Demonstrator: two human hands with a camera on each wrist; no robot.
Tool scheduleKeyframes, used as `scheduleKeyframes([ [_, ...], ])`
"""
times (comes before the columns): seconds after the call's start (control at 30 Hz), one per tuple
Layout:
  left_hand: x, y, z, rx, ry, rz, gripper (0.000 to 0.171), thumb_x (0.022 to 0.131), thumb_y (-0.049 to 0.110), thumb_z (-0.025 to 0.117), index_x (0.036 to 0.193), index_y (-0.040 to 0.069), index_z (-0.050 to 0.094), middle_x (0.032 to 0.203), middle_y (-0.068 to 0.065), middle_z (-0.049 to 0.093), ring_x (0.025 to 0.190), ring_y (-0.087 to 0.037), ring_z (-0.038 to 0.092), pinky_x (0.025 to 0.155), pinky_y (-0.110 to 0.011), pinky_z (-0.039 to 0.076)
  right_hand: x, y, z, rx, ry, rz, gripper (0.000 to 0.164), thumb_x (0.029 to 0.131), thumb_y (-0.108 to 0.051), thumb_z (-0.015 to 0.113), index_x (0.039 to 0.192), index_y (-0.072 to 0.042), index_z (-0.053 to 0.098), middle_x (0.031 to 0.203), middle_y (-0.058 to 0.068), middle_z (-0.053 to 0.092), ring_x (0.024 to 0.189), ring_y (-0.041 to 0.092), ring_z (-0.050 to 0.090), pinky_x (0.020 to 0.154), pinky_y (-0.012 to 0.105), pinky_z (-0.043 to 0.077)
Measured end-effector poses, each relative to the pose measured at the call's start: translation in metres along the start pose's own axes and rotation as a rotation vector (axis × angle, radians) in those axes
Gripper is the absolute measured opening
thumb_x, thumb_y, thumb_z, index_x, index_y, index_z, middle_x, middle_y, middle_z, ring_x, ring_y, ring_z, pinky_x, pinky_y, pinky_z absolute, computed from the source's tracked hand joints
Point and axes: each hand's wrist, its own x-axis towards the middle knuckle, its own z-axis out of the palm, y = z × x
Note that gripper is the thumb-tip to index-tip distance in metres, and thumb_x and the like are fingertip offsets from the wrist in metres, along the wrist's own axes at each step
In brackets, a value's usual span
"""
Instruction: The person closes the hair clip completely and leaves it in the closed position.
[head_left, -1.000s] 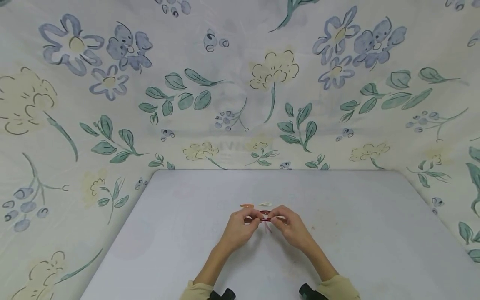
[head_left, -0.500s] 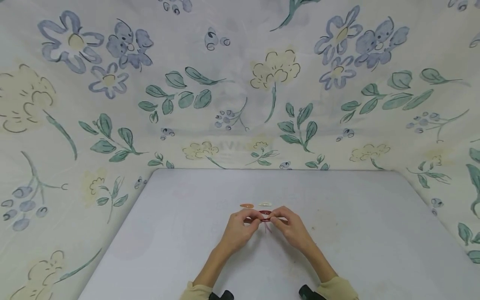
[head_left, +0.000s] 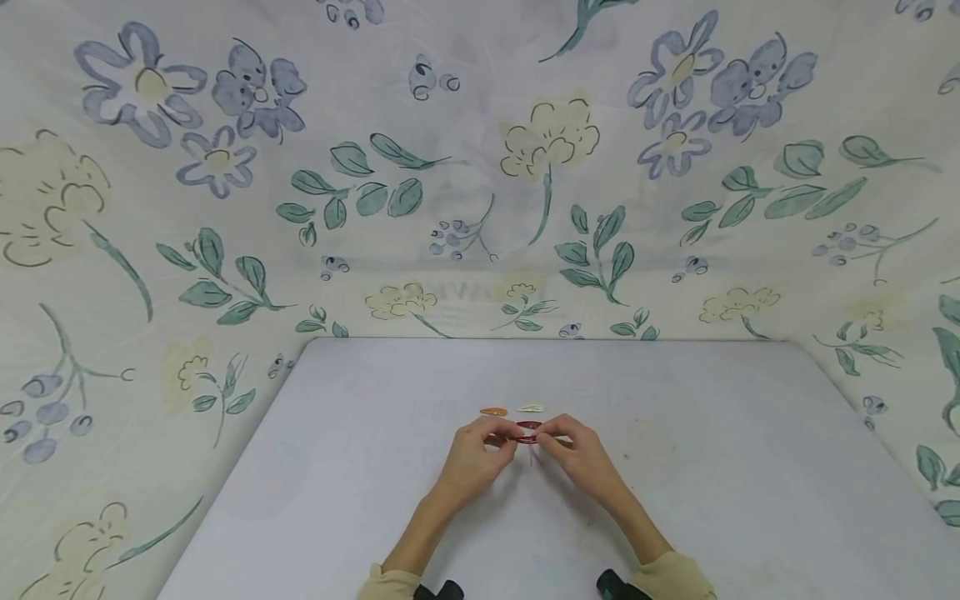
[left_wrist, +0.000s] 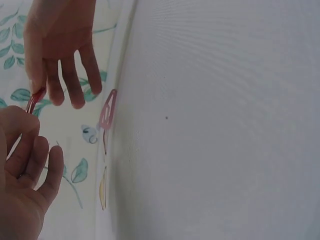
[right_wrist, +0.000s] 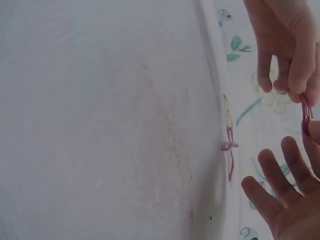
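Observation:
My left hand [head_left: 476, 454] and right hand [head_left: 581, 454] face each other over the table, pinching a dark red hair clip [head_left: 528, 439] between thumbs and forefingers, one hand at each end. In the right wrist view the held clip [right_wrist: 306, 115] looks slim and glossy, its ends covered by fingertips. The other fingers of both hands stay loosely extended. Just behind lies another dark red hair clip [head_left: 528, 425]. A pink snap hair clip [left_wrist: 108, 110] rests on the table, partly visible in the head view near my right fingers.
An orange hair clip [head_left: 493, 412] and a cream hair clip [head_left: 531, 408] lie side by side beyond my hands. The white table [head_left: 360, 467] reaches back to a flower-patterned cloth [head_left: 465, 167]. Small dark specks mark its right half.
Both hands have shifted very slightly left, the red hair clip still held between them. The clips on the table have stayed where they were.

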Motion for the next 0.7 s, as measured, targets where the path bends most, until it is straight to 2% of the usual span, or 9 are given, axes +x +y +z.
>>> scheduleKeyframes([
  [0.2, 0.0011, -0.0037, -0.0032, 0.026, 0.006, 0.027, 0.02, 0.08, -0.008, 0.07, 0.092, 0.007, 0.072, 0.095, -0.005, 0.07, 0.096, -0.024, 0.065, 0.076, -0.032, 0.057, 0.0031, -0.0037, 0.0037, -0.032, -0.008, 0.019, 0.005, 0.095, -0.01, 0.065, 0.095, -0.009, 0.07, 0.095, 0.0, 0.066, 0.1, 0.02, 0.062, 0.095, 0.052, 0.051],
  [0.47, 0.0009, -0.003, -0.0076, 0.06, 0.032, 0.038, 0.017, 0.08, -0.006, 0.073, 0.091, 0.007, 0.072, 0.106, -0.02, 0.069, 0.089, -0.026, 0.066, 0.075, -0.034, 0.057, 0.0052, -0.0084, 0.006, -0.043, -0.025, 0.011, 0.006, 0.095, -0.011, 0.065, 0.094, -0.008, 0.071, 0.096, 0.001, 0.067, 0.097, 0.019, 0.062, 0.093, 0.048, 0.053],
  [0.7, 0.0009, -0.0033, -0.0104, 0.108, 0.033, 0.069, 0.02, 0.079, -0.006, 0.074, 0.093, 0.008, 0.072, 0.107, -0.017, 0.07, 0.085, -0.023, 0.063, 0.074, -0.035, 0.056, 0.0065, -0.0102, 0.0069, -0.101, -0.033, -0.034, 0.012, 0.097, -0.015, 0.061, 0.097, -0.008, 0.07, 0.1, 0.002, 0.069, 0.098, 0.021, 0.064, 0.09, 0.049, 0.053],
])
